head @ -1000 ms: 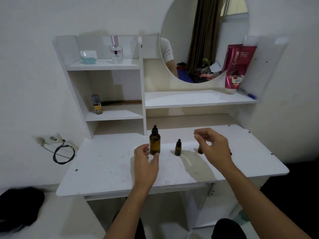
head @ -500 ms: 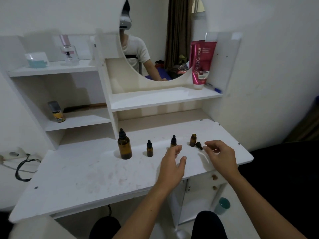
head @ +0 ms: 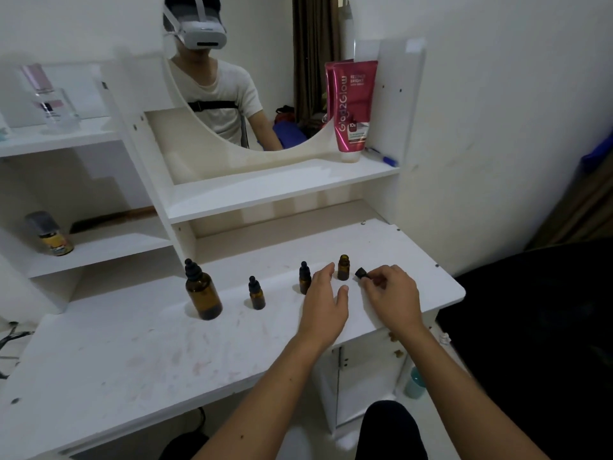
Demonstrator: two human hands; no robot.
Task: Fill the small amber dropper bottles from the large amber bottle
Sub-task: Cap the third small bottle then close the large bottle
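Note:
The large amber bottle [head: 203, 293] with a black dropper cap stands on the white desk [head: 132, 353]. To its right stand two capped small amber bottles, one [head: 256, 294] near it and another [head: 304, 278] partly behind my left hand. A third small amber bottle [head: 343, 267] stands uncapped. My left hand [head: 326, 302] hovers open with straight fingers just left of the uncapped bottle. My right hand [head: 391, 298] pinches a black dropper cap [head: 362, 273] lying right of that bottle.
A pink tube [head: 351, 107] and a blue pen [head: 381, 156] sit on the upper shelf under the round mirror [head: 282, 61]. A small yellow-labelled bottle [head: 49, 234] and a perfume bottle [head: 48, 101] stand on the left shelves. The desk's right edge is close to my right hand.
The view swung right and closer. My left hand left the large bottle and moved beside the uncapped small bottle. My right hand reached down and took hold of the black cap.

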